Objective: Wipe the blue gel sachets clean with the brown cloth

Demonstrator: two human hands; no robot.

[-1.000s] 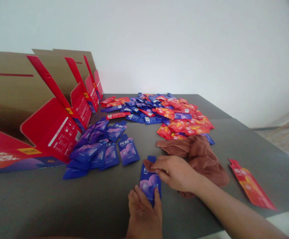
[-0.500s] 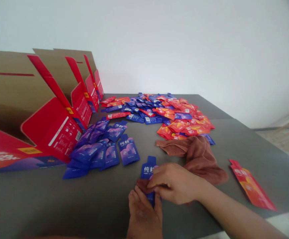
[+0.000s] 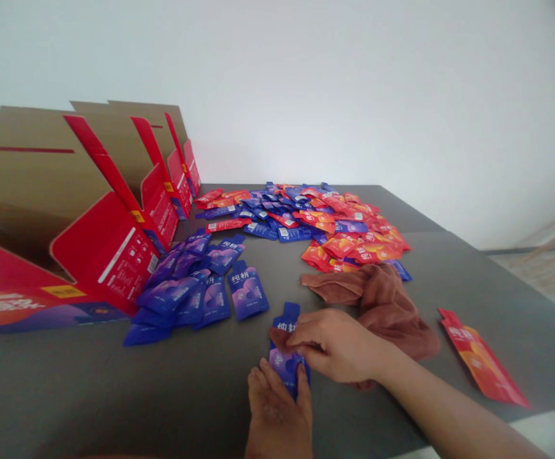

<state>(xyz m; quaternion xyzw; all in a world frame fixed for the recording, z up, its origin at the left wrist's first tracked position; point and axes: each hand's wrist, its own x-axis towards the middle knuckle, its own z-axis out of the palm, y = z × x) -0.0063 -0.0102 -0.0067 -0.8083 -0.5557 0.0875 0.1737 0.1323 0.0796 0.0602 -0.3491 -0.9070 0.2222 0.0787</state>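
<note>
The left hand (image 3: 275,414), fingers parted, presses a blue pouch (image 3: 284,366) on the near surface (image 3: 115,395); the right hand (image 3: 339,344) pinches brown cloth (image 3: 392,312) against it. Blue pouches (image 3: 172,293) lie gathered left; a mixed heap (image 3: 316,220) lies far.

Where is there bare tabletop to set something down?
Front-left table, between blue pouches and left hand; right side, beyond lone red pouch, right of mixed pile. Crowded: along the boxes, back middle, around the brown cloth.
</note>
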